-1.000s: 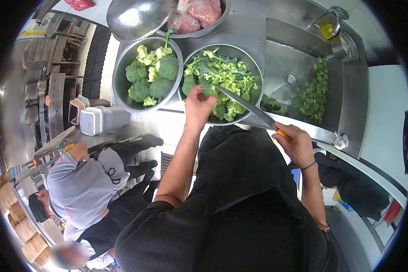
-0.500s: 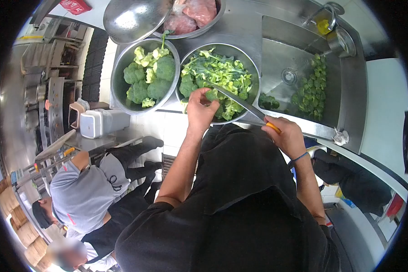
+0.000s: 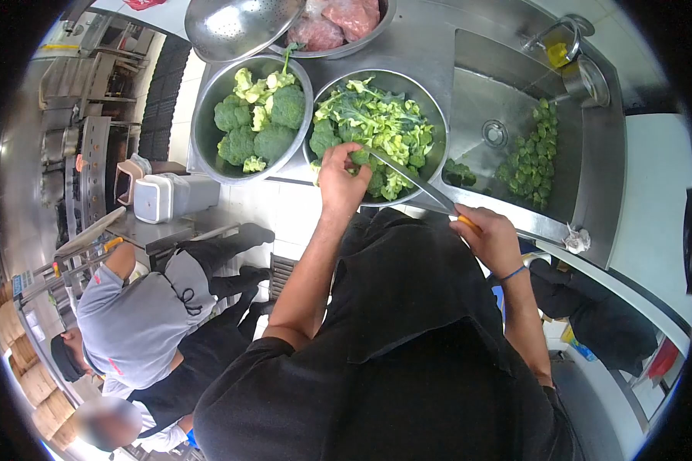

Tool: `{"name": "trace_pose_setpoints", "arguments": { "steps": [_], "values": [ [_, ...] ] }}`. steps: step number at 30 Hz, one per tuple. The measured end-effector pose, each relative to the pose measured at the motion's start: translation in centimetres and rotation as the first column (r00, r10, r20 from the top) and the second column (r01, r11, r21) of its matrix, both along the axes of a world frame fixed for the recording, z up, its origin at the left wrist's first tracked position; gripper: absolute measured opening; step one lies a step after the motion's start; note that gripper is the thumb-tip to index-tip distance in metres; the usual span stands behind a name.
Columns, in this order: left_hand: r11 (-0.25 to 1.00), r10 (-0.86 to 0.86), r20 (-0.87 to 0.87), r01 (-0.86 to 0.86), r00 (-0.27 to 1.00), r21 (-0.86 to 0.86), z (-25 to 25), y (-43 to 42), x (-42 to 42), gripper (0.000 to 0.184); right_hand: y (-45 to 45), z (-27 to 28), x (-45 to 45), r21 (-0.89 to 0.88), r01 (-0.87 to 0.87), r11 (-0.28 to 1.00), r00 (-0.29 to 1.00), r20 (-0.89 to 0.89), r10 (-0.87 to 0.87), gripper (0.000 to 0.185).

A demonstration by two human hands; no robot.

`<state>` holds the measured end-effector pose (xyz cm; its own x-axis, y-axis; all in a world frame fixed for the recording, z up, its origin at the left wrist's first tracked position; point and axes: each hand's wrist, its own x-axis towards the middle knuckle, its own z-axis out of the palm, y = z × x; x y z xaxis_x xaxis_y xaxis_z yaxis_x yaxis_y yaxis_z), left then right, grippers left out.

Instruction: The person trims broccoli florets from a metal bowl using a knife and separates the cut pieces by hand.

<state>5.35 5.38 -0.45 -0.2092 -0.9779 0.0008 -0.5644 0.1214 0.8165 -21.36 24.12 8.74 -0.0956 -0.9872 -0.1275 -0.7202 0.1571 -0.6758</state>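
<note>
My left hand (image 3: pixel 344 178) pinches a small broccoli piece (image 3: pixel 359 157) over the near left side of a metal bowl (image 3: pixel 443 146) filled with cut broccoli and leafy stems (image 3: pixel 377 115). In my right hand (image 3: pixel 490 237) is the orange handle of a long knife (image 3: pixel 415 180), its blade slanting up and left over the bowl. The tip lies close to the piece at my left fingers; whether it touches cannot be made out. Left of this bowl, a second metal bowl (image 3: pixel 197 131) holds large broccoli heads (image 3: pixel 273 144).
Right of the bowls, a sink (image 3: pixel 477 84) holds many broccoli florets (image 3: pixel 534 157). Behind stand a bowl of wrapped meat (image 3: pixel 346 23) and a perforated metal lid or colander (image 3: pixel 242 27). Two other people (image 3: pixel 142 323) are at the lower left, near white bins (image 3: pixel 154 201).
The view has shifted slightly. My hands stay over the same bowl, with small changes in the knife's angle and the distance between blade and left fingers.
</note>
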Motion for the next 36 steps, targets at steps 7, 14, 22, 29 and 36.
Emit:
{"name": "trace_pose_setpoints", "arguments": {
  "steps": [7,14,22,29,36],
  "values": [
    [0.996,-0.032,-0.038,0.028,0.999,-0.085,0.5,0.7,-0.5,0.04,-1.5,-2.1,0.5,-0.073,-0.021,0.997,0.997,-0.072,0.016,0.036],
    [0.969,-0.043,0.026,0.048,0.999,-0.241,0.3,1.4,0.4,0.038,-0.3,-0.6,-0.6,0.031,0.057,0.998,0.991,0.116,-0.061,0.039],
    [0.993,0.024,0.036,-0.019,0.999,-0.114,2.3,2.5,-0.4,0.038,1.4,1.9,-0.6,0.113,0.042,0.993,0.989,0.137,-0.057,0.039],
    [0.945,0.016,0.07,0.008,0.997,-0.327,1.1,1.9,-0.8,0.039,2.0,2.1,-0.1,0.059,0.009,0.998,0.998,0.068,-0.013,0.036],
    [0.951,-0.018,0.101,0.049,0.995,-0.306,0.4,2.4,-0.9,0.04,0.7,1.4,1.0,0.029,-0.025,0.999,0.992,-0.119,0.028,0.034]
  ]
}}
